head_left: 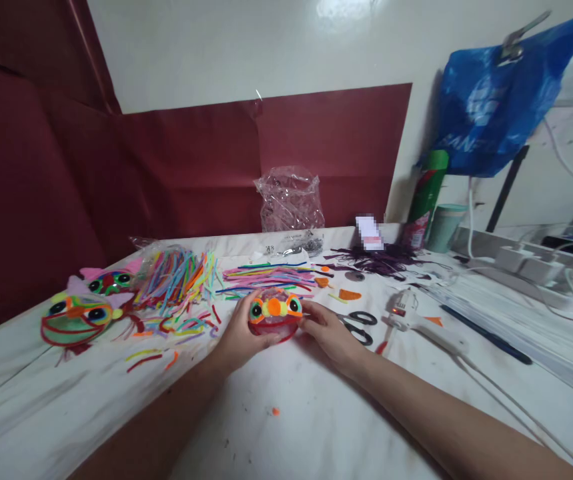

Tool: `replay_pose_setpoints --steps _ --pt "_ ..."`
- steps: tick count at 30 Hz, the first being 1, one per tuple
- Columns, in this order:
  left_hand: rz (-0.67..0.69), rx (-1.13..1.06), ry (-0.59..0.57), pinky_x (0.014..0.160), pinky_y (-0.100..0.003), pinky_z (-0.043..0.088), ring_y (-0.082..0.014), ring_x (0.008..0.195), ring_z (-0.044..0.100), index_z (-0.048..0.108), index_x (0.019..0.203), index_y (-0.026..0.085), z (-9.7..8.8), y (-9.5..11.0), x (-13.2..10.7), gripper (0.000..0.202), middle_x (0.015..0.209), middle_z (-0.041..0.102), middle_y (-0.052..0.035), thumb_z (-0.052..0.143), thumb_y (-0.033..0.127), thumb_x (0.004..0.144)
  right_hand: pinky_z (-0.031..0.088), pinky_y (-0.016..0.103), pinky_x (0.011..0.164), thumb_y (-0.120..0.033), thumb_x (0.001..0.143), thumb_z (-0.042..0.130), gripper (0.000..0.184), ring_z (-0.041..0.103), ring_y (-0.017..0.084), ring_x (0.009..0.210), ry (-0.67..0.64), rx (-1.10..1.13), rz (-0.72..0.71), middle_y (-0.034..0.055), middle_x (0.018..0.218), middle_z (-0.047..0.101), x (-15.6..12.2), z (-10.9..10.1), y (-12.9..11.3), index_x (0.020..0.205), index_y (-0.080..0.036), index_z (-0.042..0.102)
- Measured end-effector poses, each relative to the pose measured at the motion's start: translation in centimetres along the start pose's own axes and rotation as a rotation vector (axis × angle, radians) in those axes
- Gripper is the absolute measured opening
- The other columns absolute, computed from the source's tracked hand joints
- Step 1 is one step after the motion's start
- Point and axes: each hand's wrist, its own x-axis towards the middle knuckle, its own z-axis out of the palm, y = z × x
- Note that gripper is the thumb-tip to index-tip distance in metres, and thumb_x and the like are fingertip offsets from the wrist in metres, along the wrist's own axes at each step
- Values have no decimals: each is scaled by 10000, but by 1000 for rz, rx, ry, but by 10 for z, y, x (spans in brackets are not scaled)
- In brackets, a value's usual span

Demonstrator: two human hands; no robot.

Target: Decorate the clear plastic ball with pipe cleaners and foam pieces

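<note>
Between my hands is a small craft creature point(275, 323), with googly eyes, an orange and yellow nose and red trim along its lower part. My left hand point(240, 337) wraps round its left side, thumb underneath. On its right side, the fingertips of my right hand point(327, 331) press near the eye and red trim. Black-handled scissors point(361, 327) lie just beyond my right wrist, their blades partly hidden. Two similar creatures with googly eyes stand to the left, a green-bellied one point(75, 321) in front and a pink-eared one point(111, 280) behind.
Pipe cleaners lie in a bundle point(179, 277) and a row point(266, 275), with cut bits near them. At right are a hot glue gun point(406, 310) with its cord, a dark stick point(486, 333) and a power strip point(541, 273). A phone point(369, 232) leans behind purple strands point(386, 258).
</note>
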Motion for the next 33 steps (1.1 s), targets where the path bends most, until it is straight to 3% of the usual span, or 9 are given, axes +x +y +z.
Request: replay_pose_setpoints --steps 6,12,14,17,21,33 --pt "-57 -83 -45 1008 -442 379 -307 1215 450 376 1311 221 0 2 -1 893 1292 496 -109 799 202 526 482 356 839 -206 670 609 413 589 231 984 54 -189 -31 57 1097 642 0 1 -2 1082 -198 595" --pt "-47 -129 -76 1008 -441 379 -307 1222 444 361 1303 200 4 6 -4 866 1321 469 -130 793 220 552 539 381 745 -251 596 722 675 644 232 868 51 -197 -54 85 1098 622 -5 10 -4 1215 -199 459" --pt "-45 -125 -59 1007 -443 379 -304 1217 449 374 1288 204 5 6 -5 841 1309 479 -126 790 211 557 534 378 768 -234 605 706 631 613 242 954 121 -269 -127 89 1118 601 -6 11 -4 1192 -204 477" --pt "-33 -99 -45 1013 -445 370 -299 1213 453 389 1276 213 6 6 -6 823 1294 490 -116 786 187 555 490 418 869 -213 664 657 494 529 257 1099 228 -446 -346 99 1169 553 -7 9 -5 1139 -225 523" --pt "-2 -29 -25 1027 -439 349 -291 1224 435 394 1279 221 9 5 -7 827 1292 481 -107 775 161 547 426 467 950 -197 741 604 305 498 267 1138 215 -648 -616 109 1196 530 -11 6 -10 1041 -251 607" --pt "99 141 -47 993 -442 378 -296 1175 471 385 1277 227 10 3 -6 838 1265 488 -106 769 183 534 494 432 854 -162 786 569 245 553 245 1006 172 -812 -708 100 1080 603 -13 5 -13 999 -242 662"
